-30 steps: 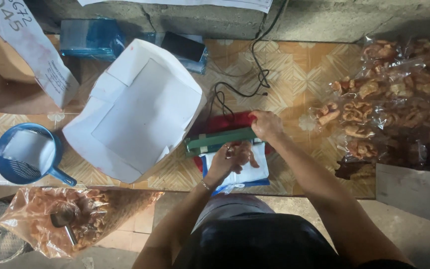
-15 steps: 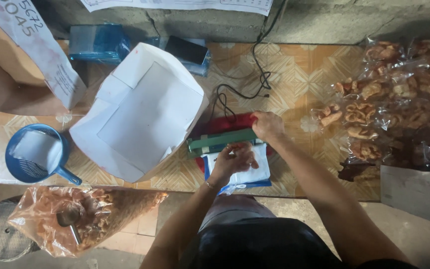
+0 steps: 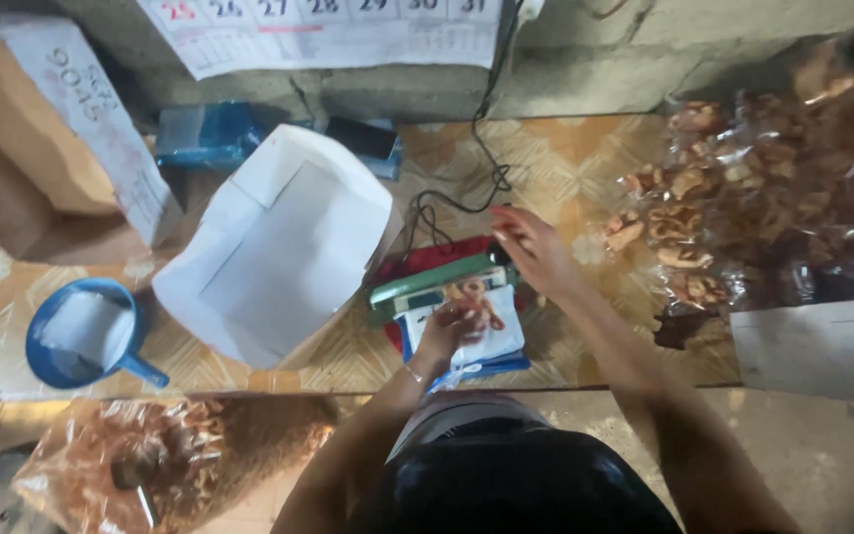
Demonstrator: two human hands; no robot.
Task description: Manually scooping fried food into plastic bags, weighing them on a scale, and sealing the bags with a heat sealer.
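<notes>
At the table's near edge (image 3: 565, 371), centre: my left hand (image 3: 447, 331) pinches the top of a clear snack packet (image 3: 474, 326) lying under the green bar of a heat sealer (image 3: 442, 279). My right hand (image 3: 531, 247) hovers at the bar's right end, fingers loosely spread, holding nothing. Left: white paper (image 3: 279, 252), blue scoop (image 3: 76, 336).

Snack pouch (image 3: 471, 316) under green sealer bar (image 3: 442, 279)
</notes>
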